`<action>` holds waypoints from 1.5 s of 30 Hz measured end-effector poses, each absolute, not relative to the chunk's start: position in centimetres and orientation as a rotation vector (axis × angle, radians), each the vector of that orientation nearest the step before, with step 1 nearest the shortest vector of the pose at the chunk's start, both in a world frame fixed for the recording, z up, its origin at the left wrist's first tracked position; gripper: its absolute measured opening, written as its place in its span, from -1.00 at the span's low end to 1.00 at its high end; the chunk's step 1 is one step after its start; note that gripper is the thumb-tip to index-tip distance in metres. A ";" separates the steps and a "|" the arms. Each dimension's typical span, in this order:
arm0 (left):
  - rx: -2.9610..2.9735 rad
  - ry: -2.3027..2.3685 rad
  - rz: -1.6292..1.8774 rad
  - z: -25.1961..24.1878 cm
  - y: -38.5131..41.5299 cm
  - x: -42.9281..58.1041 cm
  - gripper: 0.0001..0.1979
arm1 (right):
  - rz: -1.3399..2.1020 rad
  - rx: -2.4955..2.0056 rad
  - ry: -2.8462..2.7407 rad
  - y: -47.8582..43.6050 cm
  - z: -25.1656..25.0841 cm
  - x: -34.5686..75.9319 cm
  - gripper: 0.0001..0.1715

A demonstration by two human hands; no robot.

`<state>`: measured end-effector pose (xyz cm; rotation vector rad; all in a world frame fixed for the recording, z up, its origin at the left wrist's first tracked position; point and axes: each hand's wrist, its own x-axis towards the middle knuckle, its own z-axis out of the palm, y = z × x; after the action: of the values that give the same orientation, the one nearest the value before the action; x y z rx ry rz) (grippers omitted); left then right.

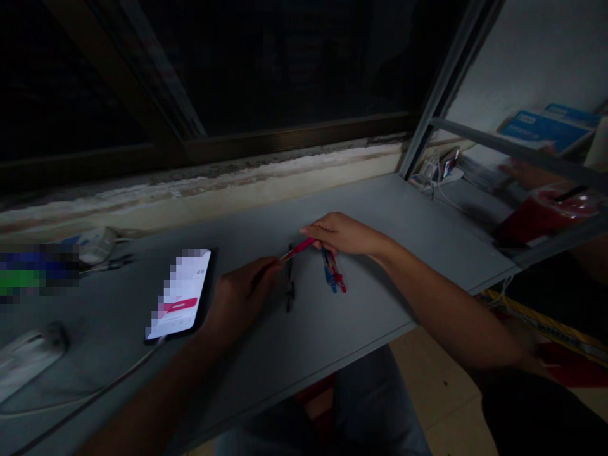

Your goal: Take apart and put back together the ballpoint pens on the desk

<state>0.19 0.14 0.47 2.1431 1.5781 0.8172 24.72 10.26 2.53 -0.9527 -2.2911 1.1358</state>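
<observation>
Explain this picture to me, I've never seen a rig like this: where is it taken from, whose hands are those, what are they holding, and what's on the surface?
This is a single view from a camera worn on a person's head, looking forward and down. There is no machine here: a person is working bare-handed. The left hand grips a slim red pen, and the fingertips of the right hand are at the pen's other end. Just below the hands, on a flat grey table, lie a small bunch of red and blue pens and a slim dark pen. Further left on the table is a black smartphone with its screen lit. A red plastic cup with a dark straw stands off to the right.
</observation>
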 end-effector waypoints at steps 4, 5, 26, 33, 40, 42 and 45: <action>2.283 1.589 0.809 0.2 -0.2 -0.2 -0.60 | 1.279 -1.000 -2.222 10.2 2.5 24.7 -0.37; 2.317 1.578 0.823 0.2 -0.3 -0.2 -0.61 | 1.330 -1.008 -2.191 10.2 2.5 24.7 -0.38; 2.481 0.887 0.672 -0.1 -1.8 0.8 -0.77 | 1.540 -1.004 -2.052 8.8 2.5 23.3 -0.42; 2.520 0.874 0.742 -0.2 -1.8 1.0 -0.73 | 1.584 -1.049 -2.058 8.5 3.1 23.5 -0.44; 2.529 0.866 0.762 -0.3 -1.8 1.1 -0.78 | 1.599 -1.077 -2.101 8.2 3.5 23.3 -0.47; 2.527 0.863 0.770 -0.5 -1.7 1.1 -0.79 | 1.571 -1.071 -2.132 8.1 3.5 23.2 -0.47; 2.515 0.875 0.795 -0.9 -1.6 1.1 -0.73 | 1.522 -1.086 -2.177 8.1 3.5 23.1 -0.46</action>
<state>1.06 -1.61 -0.86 2.5149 0.8749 0.7945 23.14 8.10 3.46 -1.0857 -2.1770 1.5221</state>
